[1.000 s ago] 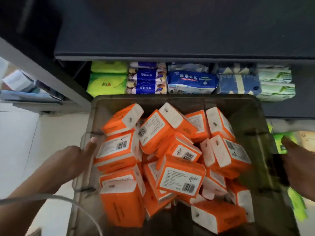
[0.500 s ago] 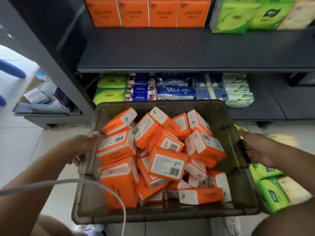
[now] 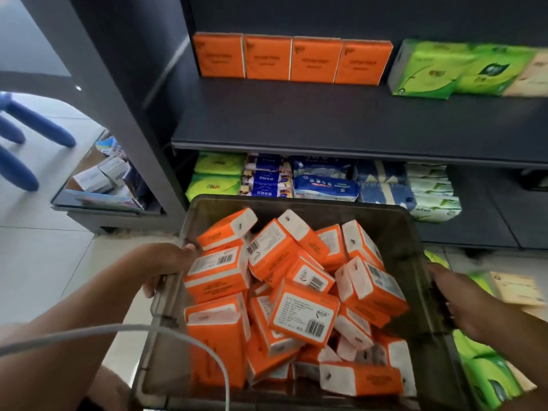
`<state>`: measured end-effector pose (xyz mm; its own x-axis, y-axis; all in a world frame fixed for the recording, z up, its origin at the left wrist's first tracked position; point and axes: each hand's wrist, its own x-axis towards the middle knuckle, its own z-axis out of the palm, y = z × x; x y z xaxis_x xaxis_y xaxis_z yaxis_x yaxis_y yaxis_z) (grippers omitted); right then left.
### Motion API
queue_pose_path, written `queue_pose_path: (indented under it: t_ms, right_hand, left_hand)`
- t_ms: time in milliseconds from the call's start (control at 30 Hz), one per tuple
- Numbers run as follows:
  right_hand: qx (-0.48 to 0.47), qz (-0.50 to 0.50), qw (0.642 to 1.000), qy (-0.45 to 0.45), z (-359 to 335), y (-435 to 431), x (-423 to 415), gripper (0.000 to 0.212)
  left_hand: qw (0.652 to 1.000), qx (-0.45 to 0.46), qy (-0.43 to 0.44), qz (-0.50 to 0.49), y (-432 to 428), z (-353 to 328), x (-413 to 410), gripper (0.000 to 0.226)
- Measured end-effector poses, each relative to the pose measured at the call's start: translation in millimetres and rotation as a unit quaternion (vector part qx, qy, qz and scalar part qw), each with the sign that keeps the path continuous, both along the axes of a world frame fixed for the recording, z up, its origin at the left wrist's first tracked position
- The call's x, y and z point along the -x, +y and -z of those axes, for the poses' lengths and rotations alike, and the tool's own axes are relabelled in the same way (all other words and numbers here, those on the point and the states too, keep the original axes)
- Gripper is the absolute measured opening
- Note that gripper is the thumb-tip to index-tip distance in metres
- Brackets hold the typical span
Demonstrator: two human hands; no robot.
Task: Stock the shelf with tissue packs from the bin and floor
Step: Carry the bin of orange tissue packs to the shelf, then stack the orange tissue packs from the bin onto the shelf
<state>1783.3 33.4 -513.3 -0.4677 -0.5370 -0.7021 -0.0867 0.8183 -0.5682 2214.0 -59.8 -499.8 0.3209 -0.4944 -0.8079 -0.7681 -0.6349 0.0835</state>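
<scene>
Pale floor tiles (image 3: 44, 262) spread out on the left, and a dark grey shelf unit (image 3: 341, 120) fills the far side. On its upper shelf four orange packs (image 3: 292, 59) stand in a row at the back, with green packs (image 3: 462, 69) beside them on the right, cut off by the frame edge. The shelf below is in shadow, with green, blue and white packs (image 3: 323, 182) pushed together; their print is too small to read. On the far left, blue legs (image 3: 26, 137) of some furniture poke in, the rest out of frame, and a low tray (image 3: 100, 185) by the unit holds small boxes, blurred.

Near the camera is the bin (image 3: 394, 223), a murky see-through tub, heaped with loose orange tissue packs (image 3: 302, 307) lying every which way. The left hand (image 3: 169, 262) is curled round the bin's left rim, thumb over the top edge, fingers underneath. The right hand (image 3: 456, 295) is at the right rim, fingers wrapped over the edge, though the wall hides the fingertips. A grey cable (image 3: 118, 330) arcs across the near left, over the bin corner. On the floor to the right, more green packs (image 3: 486, 369) lie partly hidden behind the right arm and the bin, cut off below.
</scene>
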Motion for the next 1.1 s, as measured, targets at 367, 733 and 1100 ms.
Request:
queue_pose_path:
  t_ms: [367,733,1100]
  right_hand:
    - [0.028,-0.063,0.989,0.132,-6.7,14.3,-12.4,0.058]
    - [0.228,-0.179,0.945,0.15,-88.4,60.1,-90.0,0.013]
    - [0.143,-0.21,0.966,0.054,-74.7,3.6,-168.8,0.028]
  left_hand:
    - [0.977,0.199,-0.044,0.06,44.1,-23.7,20.0,0.042]
    - [0.961,0.261,0.062,0.071,90.9,-64.3,20.0,0.033]
    - [0.933,0.318,0.163,-0.036,44.7,-69.8,25.7,0.023]
